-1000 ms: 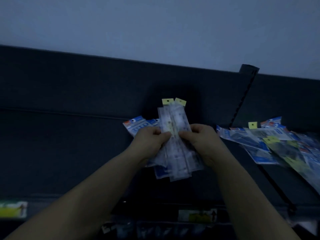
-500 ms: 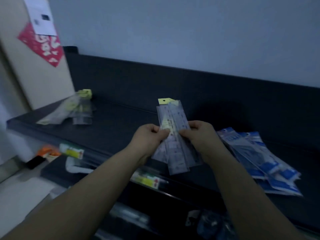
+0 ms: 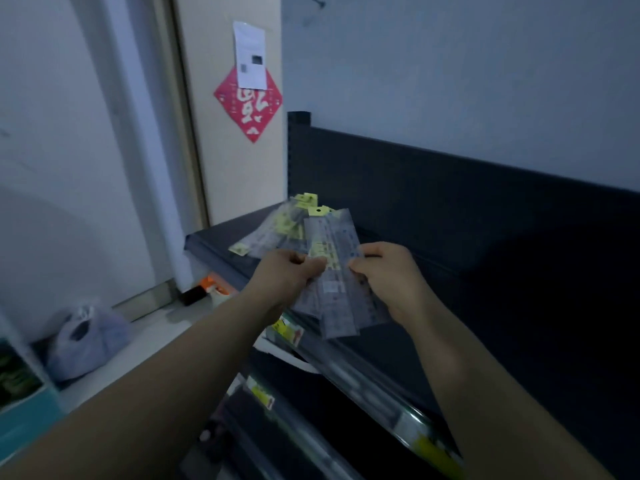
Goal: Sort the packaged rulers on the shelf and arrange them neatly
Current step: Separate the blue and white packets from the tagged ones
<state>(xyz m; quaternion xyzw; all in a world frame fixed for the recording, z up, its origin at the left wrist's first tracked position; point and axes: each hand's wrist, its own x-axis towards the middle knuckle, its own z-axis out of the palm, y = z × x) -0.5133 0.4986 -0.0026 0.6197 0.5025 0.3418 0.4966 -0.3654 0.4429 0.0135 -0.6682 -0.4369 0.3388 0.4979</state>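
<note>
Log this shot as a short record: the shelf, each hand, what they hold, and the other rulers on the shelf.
shelf: dark, with a raised back panel
left hand: pinches the held bundle's left edge
right hand: pinches its right edge
held bundle: packaged rulers in clear sleeves, yellow tabs on top, fanned, held up off the shelf
loose pile: similar packaged rulers lying at the shelf's left end, beyond the bundle

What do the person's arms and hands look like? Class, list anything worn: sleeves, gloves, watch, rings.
Both arms are bare as far as the frame shows: no sleeve on the left forearm or right forearm. The left hand and right hand wear no gloves; neither wrist shows a watch or band. Rings cannot be told in the dim light.
</note>
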